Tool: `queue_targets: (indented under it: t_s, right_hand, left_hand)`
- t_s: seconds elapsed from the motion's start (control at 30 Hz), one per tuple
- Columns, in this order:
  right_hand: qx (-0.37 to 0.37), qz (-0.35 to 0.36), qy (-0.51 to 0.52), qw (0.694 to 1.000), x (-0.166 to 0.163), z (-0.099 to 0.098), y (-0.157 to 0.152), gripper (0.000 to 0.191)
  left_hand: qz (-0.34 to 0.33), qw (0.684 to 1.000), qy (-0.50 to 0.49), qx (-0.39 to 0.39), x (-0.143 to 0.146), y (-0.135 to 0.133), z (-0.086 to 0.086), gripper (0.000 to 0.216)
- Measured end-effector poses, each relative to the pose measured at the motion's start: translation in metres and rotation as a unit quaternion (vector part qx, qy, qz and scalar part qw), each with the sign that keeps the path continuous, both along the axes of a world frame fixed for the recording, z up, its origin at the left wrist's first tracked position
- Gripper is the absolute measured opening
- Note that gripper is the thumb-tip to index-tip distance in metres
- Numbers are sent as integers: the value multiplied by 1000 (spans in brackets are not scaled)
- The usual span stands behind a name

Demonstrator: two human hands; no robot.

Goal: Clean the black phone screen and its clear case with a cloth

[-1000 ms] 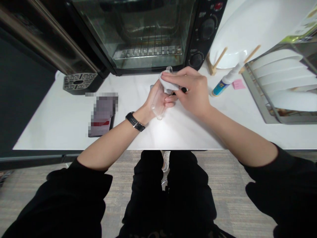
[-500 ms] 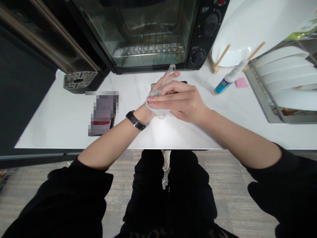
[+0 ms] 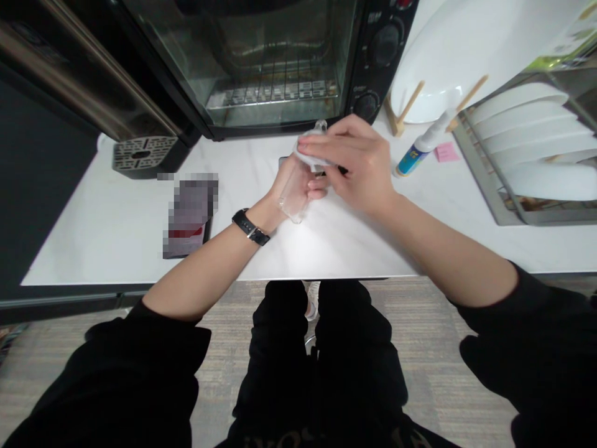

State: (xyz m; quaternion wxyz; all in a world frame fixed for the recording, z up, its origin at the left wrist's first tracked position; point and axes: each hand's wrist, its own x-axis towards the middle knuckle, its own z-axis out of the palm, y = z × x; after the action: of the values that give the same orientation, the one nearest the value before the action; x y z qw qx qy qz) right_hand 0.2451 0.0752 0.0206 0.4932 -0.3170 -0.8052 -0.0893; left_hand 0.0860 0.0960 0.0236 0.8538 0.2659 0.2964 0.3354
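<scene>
My left hand (image 3: 298,186), with a black watch (image 3: 250,226) on its wrist, holds a clear phone case (image 3: 290,200) up over the white counter (image 3: 116,218). My right hand (image 3: 357,165) presses a small white wipe (image 3: 308,155) against the far end of the case, fingers closed on the wipe. Part of a dark flat object (image 3: 282,161) lies on the counter behind the hands, mostly hidden.
A black toaster oven (image 3: 280,62) stands at the back, a black drip-tray appliance (image 3: 140,154) at the left. A blurred phone-like object (image 3: 189,214) lies left. A spray bottle (image 3: 417,152), pink note (image 3: 446,151), large white platter (image 3: 466,56) and dish rack (image 3: 527,155) sit right.
My right hand slid the wipe along the case: toward the near end half a second ago, now back at the far end. The left hand kept holding the case.
</scene>
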Motion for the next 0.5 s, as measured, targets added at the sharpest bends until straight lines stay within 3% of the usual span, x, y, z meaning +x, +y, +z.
queue_targets:
  t_s: [0.13,0.27,0.4,0.5]
  right_hand:
    - [-4,-64,37,997,12,-1,11,59]
    - [-38,-82,34,995,13,0,11,51]
    - [-47,-80,27,995,8,3,4,54]
    - [-47,-29,31,998,3,5,-1,60]
  left_hand:
    - [-23,999,9,29,3,-6,11,41]
    - [-18,999,19,21,3,-10,16,41]
    - [-12,1000,10,9,2,-9,15,33]
    - [-9,1000,-2,-3,0,-5,10,36]
